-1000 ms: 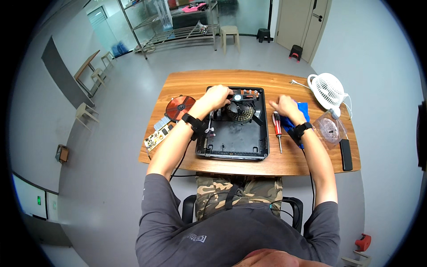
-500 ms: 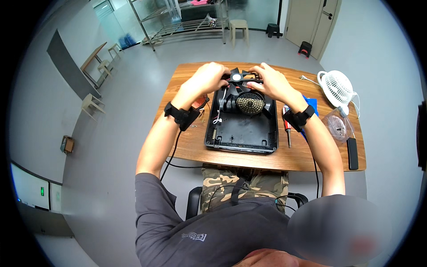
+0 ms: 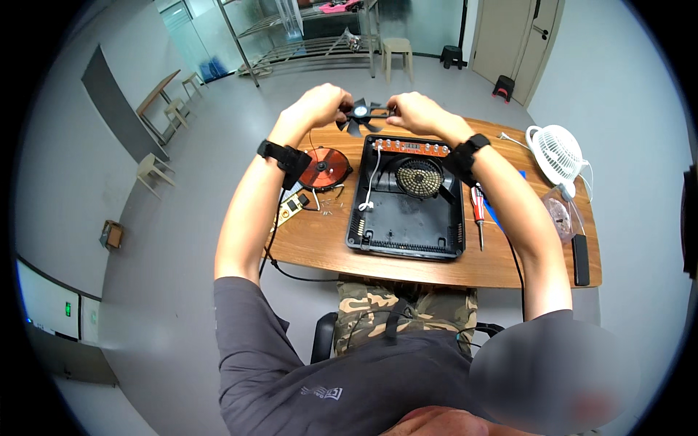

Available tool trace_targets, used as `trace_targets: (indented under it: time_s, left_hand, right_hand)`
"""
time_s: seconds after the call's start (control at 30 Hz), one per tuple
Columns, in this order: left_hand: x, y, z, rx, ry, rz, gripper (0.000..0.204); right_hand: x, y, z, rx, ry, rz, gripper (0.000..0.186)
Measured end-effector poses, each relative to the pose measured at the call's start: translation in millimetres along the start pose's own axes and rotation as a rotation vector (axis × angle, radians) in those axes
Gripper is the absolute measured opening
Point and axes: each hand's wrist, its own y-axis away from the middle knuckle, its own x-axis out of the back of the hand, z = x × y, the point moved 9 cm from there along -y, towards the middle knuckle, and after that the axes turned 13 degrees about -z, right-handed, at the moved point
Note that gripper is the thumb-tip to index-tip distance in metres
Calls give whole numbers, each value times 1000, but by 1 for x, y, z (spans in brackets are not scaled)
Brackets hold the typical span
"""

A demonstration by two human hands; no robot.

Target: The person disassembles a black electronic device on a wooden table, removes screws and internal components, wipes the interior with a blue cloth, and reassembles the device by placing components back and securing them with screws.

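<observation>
Black plastic makes up the fan (image 3: 360,112) that the person holds up in both hands near the far edge of the wooden table (image 3: 313,251), apart from the housing. The left hand (image 3: 327,105) has its fingers curled closed on the fan's left side; the right hand (image 3: 420,114) pinches the frame at the right end between thumb and fingers. Exactly where each fingertip sits is too small to tell.

The black housing (image 3: 407,229) lies open in front of the person, and its stripping looks well along. Its fan is out; the round coil (image 3: 325,168), copper-red, lies on the table to its left, with a yellowish circuit board (image 3: 292,206) nearer, partly hidden by the left wrist. Small loose screws (image 3: 327,211) are scattered between coil and housing, which suggests several fastenings are already undone.

What is left inside: an orange control strip (image 3: 412,148) along the far wall, a white cable (image 3: 374,182) running from it toward the near left, and the round grille (image 3: 419,179) at the far right. Whether the strip is screwed down cannot be told.

Right of the housing rests a red-handled screwdriver (image 3: 478,208), which neither hand touches. Farther right stands a white desk fan (image 3: 558,155).
</observation>
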Motion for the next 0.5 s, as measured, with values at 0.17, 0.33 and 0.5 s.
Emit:
trace_targets:
  time_s: [0.17,0.33,0.5]
  left_hand:
    - [-52,-17,-55,88,-3,-95,38]
    - [-94,-34,-110,221,-11,-157,37]
    - [-134,-57,-156,257,-14,-112,37]
  right_hand:
    - [-50,-67,0,-55,37,-93,41]
    - [-98,-134,10,-165,85,-175,44]
    - [-123,-178,15,-206,114,-218,41]
